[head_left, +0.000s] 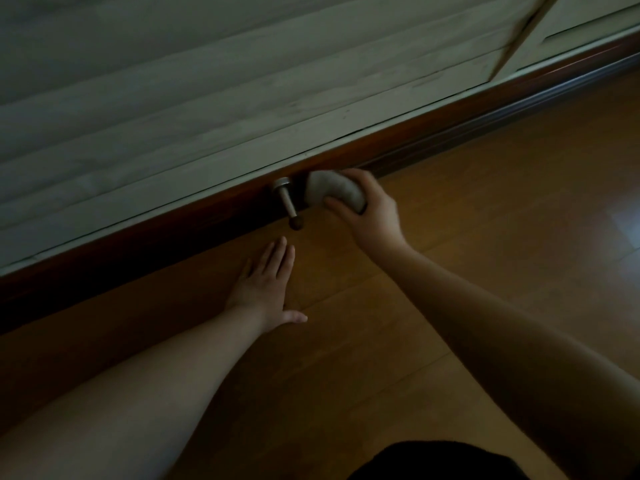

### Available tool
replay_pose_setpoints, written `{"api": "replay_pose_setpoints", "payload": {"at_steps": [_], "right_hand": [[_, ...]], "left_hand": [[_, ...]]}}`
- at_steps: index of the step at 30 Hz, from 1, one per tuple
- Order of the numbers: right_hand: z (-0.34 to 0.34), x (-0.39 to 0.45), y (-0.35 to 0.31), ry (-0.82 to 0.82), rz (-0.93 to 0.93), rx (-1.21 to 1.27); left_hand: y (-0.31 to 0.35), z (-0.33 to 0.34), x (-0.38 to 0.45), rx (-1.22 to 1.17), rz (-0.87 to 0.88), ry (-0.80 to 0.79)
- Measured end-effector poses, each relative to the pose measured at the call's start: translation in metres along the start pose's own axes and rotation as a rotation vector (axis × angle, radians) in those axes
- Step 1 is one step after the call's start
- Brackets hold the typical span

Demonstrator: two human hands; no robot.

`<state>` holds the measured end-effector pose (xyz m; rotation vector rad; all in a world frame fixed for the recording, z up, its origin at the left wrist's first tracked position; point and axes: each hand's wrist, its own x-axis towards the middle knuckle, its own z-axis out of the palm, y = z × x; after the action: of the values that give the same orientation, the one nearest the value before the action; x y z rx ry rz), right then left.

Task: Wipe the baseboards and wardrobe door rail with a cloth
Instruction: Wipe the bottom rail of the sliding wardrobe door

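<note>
Cloth (337,189): pale, bunched, pressed against the dark baseboard (207,216), just right of the metal door stop (286,199).
Right hand (370,213): grip curled round the cloth.
Left hand (268,289): fingers spread flat on the wooden floor (485,202), near the baseboard.

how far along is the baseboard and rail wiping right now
Done: nothing shows it; the dim light hides any cleaned stretch. In hand: the right hand holds the cloth against the dark baseboard beside the door stopper, while the left hand rests flat on the floor. Left: baseboard to either side and the rail further right.
</note>
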<state>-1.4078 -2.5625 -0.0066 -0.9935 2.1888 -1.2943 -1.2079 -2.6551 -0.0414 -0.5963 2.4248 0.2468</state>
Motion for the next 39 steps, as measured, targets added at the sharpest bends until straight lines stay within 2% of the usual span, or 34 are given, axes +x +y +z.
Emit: {"api": "replay_pose_setpoints", "payload": {"at_steps": [6,13,20,22,29,33,35,39], "right_hand": [[0.028,-0.002,-0.011,0.034,0.025,0.039],[-0.029,0.020,0.024,0.097,0.023,0.015],[-0.126,0.053,0.078,0.475,0.233,0.047],[-0.147,0.056,0.090,0.516,0.290,0.058],[-0.185,0.010,0.131,0.424,0.220,-0.251],[-0.195,-0.042,0.171,0.307,0.316,-0.415],[-0.187,-0.056,0.183,0.332,0.346,-0.455],[-0.189,-0.051,0.188,0.295,0.343,-0.450]], "left_hand": [[0.000,0.000,0.000,0.015,-0.001,-0.009],[-0.002,0.003,-0.004,0.050,0.004,0.022],[-0.001,-0.008,0.008,0.117,0.126,0.134],[0.010,-0.011,0.013,0.136,0.159,0.136],[0.062,-0.031,0.043,0.002,0.281,0.164],[0.094,-0.047,0.071,0.028,0.324,0.163],[0.106,-0.057,0.089,0.078,0.337,0.162],[0.126,-0.080,0.115,0.133,0.288,0.015]]}}
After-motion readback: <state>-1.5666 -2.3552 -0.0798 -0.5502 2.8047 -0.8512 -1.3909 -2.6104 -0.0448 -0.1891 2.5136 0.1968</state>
